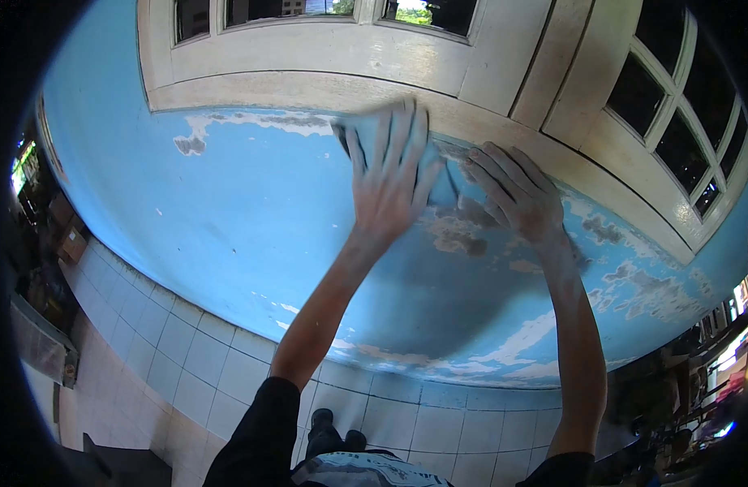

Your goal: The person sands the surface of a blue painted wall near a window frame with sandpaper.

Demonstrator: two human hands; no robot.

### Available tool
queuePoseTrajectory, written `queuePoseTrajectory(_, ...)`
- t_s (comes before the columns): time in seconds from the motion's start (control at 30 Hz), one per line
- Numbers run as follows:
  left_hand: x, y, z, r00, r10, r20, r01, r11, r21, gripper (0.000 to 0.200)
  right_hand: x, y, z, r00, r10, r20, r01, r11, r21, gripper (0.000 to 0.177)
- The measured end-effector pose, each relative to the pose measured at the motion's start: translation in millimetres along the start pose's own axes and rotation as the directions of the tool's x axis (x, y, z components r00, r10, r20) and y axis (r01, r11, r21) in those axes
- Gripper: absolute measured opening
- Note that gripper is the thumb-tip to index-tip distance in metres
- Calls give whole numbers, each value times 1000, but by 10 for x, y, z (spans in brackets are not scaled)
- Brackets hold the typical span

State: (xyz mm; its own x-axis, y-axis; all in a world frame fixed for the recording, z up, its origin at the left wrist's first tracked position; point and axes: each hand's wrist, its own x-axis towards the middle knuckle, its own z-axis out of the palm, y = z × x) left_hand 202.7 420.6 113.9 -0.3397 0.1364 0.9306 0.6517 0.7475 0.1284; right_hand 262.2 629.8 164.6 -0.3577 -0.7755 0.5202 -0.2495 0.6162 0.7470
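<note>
My left hand [388, 183] is spread flat on a blue-grey sheet of sandpaper or cloth [445, 185], pressing it against a blue painted wall [252, 219] just below a cream window sill [325, 85]. My right hand [516, 191] rests beside it on the wall, its fingers touching the sheet's right edge. Patches of peeled paint [459, 235] show grey and white under and around both hands.
A cream window frame [504, 49] with dark panes runs along the top, angling round to the right. White tiles [187, 357] cover the wall's lower part. My shoes [333, 434] show on the tiled floor. Cluttered shelves [49, 235] stand at the left and right edges.
</note>
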Motion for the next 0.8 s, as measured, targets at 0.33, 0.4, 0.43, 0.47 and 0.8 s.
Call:
queuePoseTrajectory(0.33, -212, -148, 105, 999, -6, 35, 5, 1000, 30, 63, 38, 50, -24, 999, -38, -24, 37, 998, -55, 58)
queuePoseTrajectory(0.4, 123, -178, -62, 991, -89, -101, 88, 996, -8, 63, 31, 27, -41, 999, -30, -31, 29, 999, -29, 56)
queuePoseTrajectory(0.43, 71, -155, -61, 993, -89, -79, 88, 996, -17, 63, 34, 30, -53, 1000, -18, -24, 18, 1000, -10, 55)
queuePoseTrajectory(0.47, -205, -129, 52, 992, -94, -80, 94, 996, -2, 63, 42, 27, -60, 1000, -7, -23, 7, 1000, 10, 54)
queuePoseTrajectory(0.8, -122, -494, -82, 977, -187, -102, 191, 981, 22, 63, 23, 48, -11, 997, -22, -69, 26, 998, 53, 50)
